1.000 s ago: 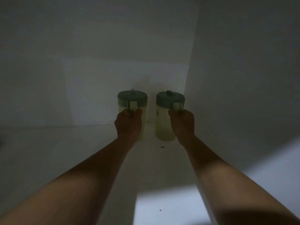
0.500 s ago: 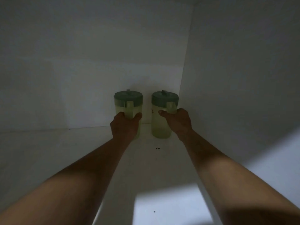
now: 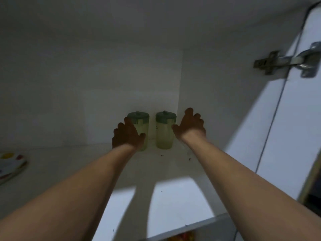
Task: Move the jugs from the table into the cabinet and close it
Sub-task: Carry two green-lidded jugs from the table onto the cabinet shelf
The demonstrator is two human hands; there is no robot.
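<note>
Green-lidded and pale yellow-green in the body, two jugs stand upright side by side at the back of a white cabinet (image 3: pixel 225 101), close to its rear right corner, their long axes vertical. The left hand (image 3: pixel 127 134) is spread open with fingers apart and holds nothing; it sits in front of the left jug (image 3: pixel 142 126) and covers that jug's lower left part, so whether the palm touches it cannot be told. The right hand (image 3: pixel 190 125) is also open, fingers loosely splayed and palm turned inward, with nothing gripped; its thumb lies just beside the right jug (image 3: pixel 164 131), and contact there is unclear. That jug stands between the two hands, a narrow gap apart from its neighbour. Each lid carries a small knob on top, and a pale strap-like handle runs down the near face of each jug, toward the person. A small dark mark shows on the side of the right jug, too small to read as writing. Both forearms reach in over the cabinet shelf (image 3: pixel 173 202), where a bright patch of light falls beneath the wrists. Well to the right of the right hand, a metal hinge (image 3: pixel 284 61) joins the cabinet wall to the open white door (image 3: pixel 295 136). Far left of the left hand, a blurred flat item with coloured spots (image 3: pixel 10 164) lies on the shelf.
</note>
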